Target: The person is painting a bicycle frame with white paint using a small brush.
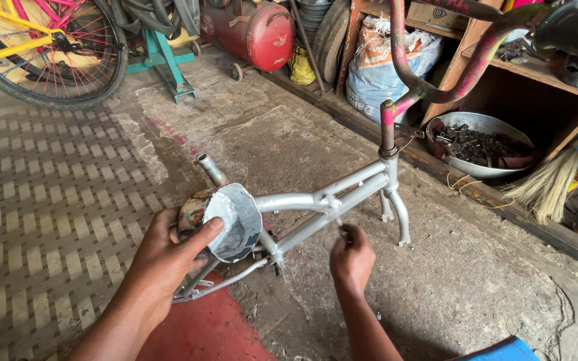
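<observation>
Two hands busy on painting: left hand cups a battered tin of silver paint beside the small bicycle frame standing on the floor, right hand pinches a thin brush against its tube, so steady strokes look needed next.

Floor is seen as rough, cracked concrete w/ pink paint stains, while a woven patterned mat is laid at left and a red patch is seen at the bottom edge. At top left a bicycle wheel w/ pink spokes and yellow frame is parked by a green metal stand; a red tank on small wheels is set next to them. Along the right, wooden shelving is fitted, w/ a stuffed white sack, a metal basin of scrap parts and a straw broom stored beneath; daylight is spread evenly.
</observation>
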